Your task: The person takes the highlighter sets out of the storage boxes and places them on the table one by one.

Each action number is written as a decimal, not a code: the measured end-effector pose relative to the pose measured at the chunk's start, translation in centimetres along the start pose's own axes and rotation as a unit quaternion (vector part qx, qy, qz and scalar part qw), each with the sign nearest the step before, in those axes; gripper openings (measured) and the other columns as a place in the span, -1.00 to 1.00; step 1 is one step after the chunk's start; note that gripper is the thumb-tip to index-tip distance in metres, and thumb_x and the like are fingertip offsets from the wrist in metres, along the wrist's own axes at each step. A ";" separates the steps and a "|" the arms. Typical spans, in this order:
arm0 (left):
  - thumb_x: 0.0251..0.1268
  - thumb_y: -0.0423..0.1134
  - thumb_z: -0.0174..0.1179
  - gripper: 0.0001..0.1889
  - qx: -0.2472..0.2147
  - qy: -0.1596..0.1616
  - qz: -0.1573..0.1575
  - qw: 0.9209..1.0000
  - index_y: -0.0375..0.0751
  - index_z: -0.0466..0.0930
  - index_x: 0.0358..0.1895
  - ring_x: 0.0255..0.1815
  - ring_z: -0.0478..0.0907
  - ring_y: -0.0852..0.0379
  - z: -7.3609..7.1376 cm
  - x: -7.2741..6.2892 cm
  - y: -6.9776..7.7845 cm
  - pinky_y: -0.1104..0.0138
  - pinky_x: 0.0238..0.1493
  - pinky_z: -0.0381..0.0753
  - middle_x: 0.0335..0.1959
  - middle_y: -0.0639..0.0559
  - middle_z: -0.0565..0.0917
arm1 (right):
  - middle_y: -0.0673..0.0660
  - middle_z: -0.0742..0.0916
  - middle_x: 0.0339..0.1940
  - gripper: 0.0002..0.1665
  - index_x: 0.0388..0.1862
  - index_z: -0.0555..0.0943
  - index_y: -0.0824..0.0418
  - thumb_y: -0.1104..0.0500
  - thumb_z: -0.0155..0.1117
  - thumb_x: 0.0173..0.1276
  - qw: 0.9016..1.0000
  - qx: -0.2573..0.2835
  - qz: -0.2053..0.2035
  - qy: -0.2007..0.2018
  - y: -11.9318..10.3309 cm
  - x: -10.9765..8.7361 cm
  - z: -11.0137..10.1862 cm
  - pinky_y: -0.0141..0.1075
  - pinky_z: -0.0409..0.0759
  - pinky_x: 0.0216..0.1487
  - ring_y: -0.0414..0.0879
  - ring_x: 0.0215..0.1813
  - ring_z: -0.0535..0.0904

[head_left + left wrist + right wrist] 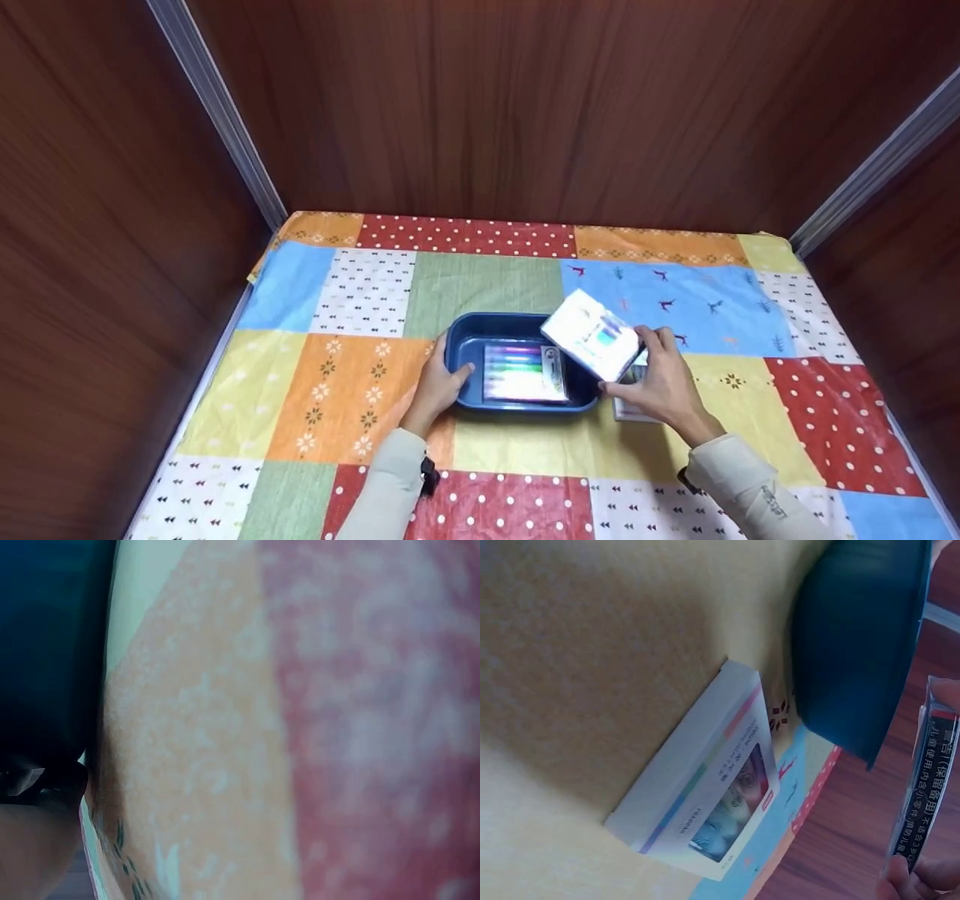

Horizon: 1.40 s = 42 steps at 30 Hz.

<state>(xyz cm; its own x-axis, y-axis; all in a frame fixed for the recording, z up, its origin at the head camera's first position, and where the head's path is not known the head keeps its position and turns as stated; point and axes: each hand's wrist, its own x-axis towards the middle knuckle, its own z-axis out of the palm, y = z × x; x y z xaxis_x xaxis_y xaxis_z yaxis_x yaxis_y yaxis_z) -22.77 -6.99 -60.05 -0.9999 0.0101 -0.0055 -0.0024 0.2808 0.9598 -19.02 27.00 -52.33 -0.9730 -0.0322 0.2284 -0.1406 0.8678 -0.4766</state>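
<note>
My left hand (436,388) grips the left wall of a dark blue plastic tub (466,330), thumb over the rim. Inside the tub lies a clear pack of coloured pens (521,373). Tilted over the tub's right end is a flat white pack (589,334) with a coloured print, which my right hand (667,386) pinches by its right edge between thumb and fingers. Its narrow black side with white lettering shows in the right wrist view. Below that hand, a white box (682,757) with a window and pastel stripes lies on the table, partly hidden in the head view.
A patchwork-print cloth (360,405) covers the table. Brown wood-look panels (487,112) stand behind it and on both sides, with metal strips (225,112) at the corners. The white box lies just right of the tub.
</note>
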 end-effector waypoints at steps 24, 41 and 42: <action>0.23 -0.40 0.27 -0.22 -0.002 0.004 0.011 1.000 -0.30 0.16 0.53 0.28 0.50 -0.31 0.0 0.0 -0.1 -0.10 0.35 0.48 0.39 -0.43 0.45 | 0.24 0.45 -0.01 0.06 0.28 0.47 0.33 -0.05 0.70 -0.21 0.997 0.009 0.063 0.044 2.0 -1.9 -0.1 -0.07 0.51 -0.16 0.08 -0.17 0.46; 0.26 -0.41 0.25 -0.21 -0.007 -0.001 0.002 1.000 -0.32 0.13 0.55 0.36 0.43 -0.32 0.1 0.1 0.0 -0.12 0.40 0.42 0.45 -0.42 0.37 | 0.29 0.42 0.03 0.18 0.37 0.40 0.41 -0.09 0.70 -0.18 0.991 0.003 0.118 0.060 3.5 -3.1 -0.9 -0.12 0.48 -0.13 0.10 -0.12 0.42; 0.25 -0.41 0.25 -0.21 -0.007 -0.001 0.003 1.000 -0.32 0.12 0.55 0.36 0.43 -0.32 0.1 0.1 0.0 -0.12 0.40 0.42 0.45 -0.42 0.37 | 0.30 0.42 0.03 0.18 0.37 0.39 0.42 -0.09 0.70 -0.17 0.991 0.003 0.121 0.062 3.7 -3.2 -1.0 -0.11 0.48 -0.14 0.11 -0.11 0.42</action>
<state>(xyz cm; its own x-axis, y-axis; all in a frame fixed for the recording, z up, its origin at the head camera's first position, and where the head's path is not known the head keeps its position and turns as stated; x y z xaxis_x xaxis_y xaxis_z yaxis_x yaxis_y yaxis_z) -22.88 -6.92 -60.09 -0.9999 0.0141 -0.0002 0.0036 0.2674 0.9636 -16.20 30.79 -53.99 -0.9485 0.2377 0.2092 0.0927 0.8401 -0.5344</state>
